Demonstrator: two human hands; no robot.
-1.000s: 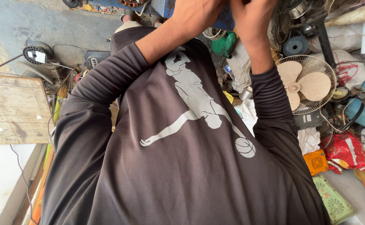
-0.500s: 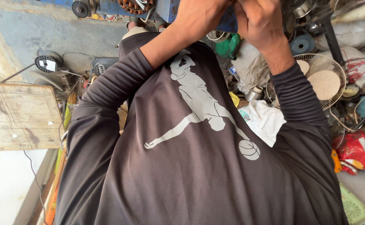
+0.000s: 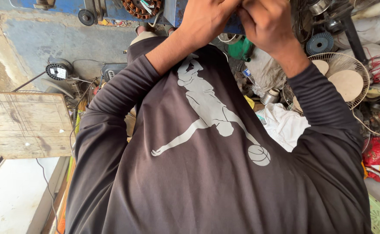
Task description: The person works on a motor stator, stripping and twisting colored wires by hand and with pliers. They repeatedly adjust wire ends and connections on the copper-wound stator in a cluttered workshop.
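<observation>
Where both hands [image 3: 237, 21] meet, cluttered concrete floor [image 3: 47, 39], wooden board [image 3: 25, 123], fan guard [image 3: 341, 78].

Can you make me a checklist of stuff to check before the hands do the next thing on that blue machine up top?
1. Left hand on the blue metal machine body: ok, it rests against the edge.
2. Right hand close beside the left one: ok, the two hands meet at the same spot.
3. What the fingers pinch: cannot tell, the top edge of the picture cuts it off.
4. Copper-wound motor ring nearby: ok, it sits apart from both hands.
5. Round wire fan guard with pale blades below the right sleeve: ok, not touching the arm.
</observation>
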